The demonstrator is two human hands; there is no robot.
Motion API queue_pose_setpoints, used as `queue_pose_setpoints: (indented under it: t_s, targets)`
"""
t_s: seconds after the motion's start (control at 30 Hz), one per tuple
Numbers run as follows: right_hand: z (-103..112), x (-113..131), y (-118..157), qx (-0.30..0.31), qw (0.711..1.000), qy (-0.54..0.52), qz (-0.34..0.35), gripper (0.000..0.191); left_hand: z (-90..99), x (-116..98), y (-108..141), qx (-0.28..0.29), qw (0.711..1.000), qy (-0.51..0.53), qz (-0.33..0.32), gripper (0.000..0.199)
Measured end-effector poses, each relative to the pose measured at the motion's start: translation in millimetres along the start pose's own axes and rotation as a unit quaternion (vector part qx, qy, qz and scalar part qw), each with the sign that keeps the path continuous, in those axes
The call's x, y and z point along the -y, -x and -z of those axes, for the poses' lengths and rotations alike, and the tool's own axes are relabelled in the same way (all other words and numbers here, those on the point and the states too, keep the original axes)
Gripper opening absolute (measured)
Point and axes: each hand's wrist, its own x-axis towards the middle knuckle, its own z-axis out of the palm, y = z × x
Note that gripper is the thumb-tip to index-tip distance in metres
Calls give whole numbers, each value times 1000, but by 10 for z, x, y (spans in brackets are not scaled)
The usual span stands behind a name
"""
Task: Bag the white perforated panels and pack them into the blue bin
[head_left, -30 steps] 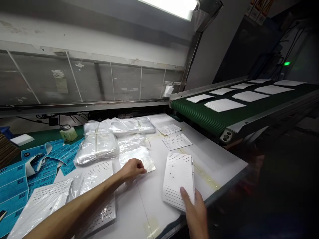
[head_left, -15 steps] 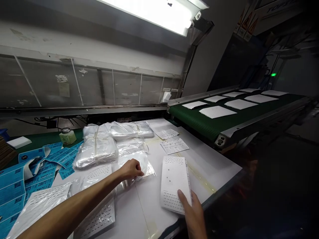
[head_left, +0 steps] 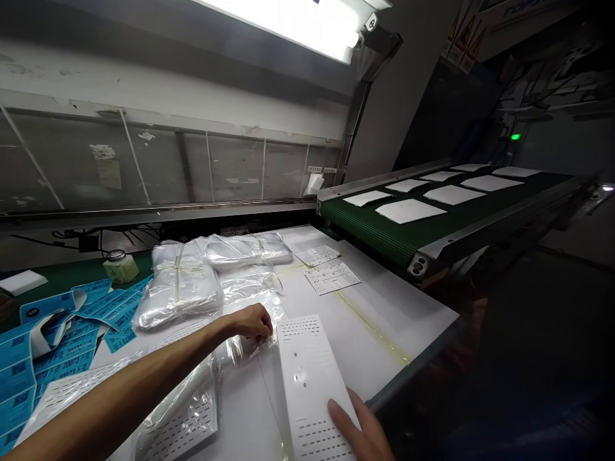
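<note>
My left hand (head_left: 254, 322) is closed, its fingers pinching the edge of a clear plastic bag (head_left: 240, 349) on the white table. My right hand (head_left: 358, 426) grips the lower right side of a white perforated card stack (head_left: 312, 378), whose upper left corner lies close to my left fingers. Behind my left hand are bundled clear bags (head_left: 180, 285) and another bag bundle (head_left: 247, 248). Under my left forearm lies a bagged card stack (head_left: 187, 416).
Two printed sheets (head_left: 332, 278) lie on the table (head_left: 384, 307). Blue label strips (head_left: 72, 346) and a small jar (head_left: 120, 266) are at the left. On the right, a green conveyor (head_left: 379, 230) carries several white sheets (head_left: 410, 210).
My right hand has moved the white card stack left and toward me, closer to my left hand. The view has shifted slightly. My left hand remains at the bag.
</note>
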Motion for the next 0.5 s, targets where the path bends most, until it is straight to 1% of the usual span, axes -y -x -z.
queue_pose_setpoints:
  t_s: [0.1,0.17,0.27,0.4,0.5]
  targets:
    - [-27,-18,-10,29,998,42,31,71,10,-33,11,-11,1000,14,10,13]
    - [-39,-23,-24,32,997,59,40,74,36,-57,34,-19,1000,23,8,13]
    - [-28,-45,-57,23,996,79,47,77,100,-86,68,-40,999,29,1,14]
    - [-17,-46,-72,17,995,89,51,78,167,-109,80,-93,996,12,1,16]
    - [-87,-10,-29,-4,993,85,77,76,164,-141,84,-115,993,-19,-4,15]
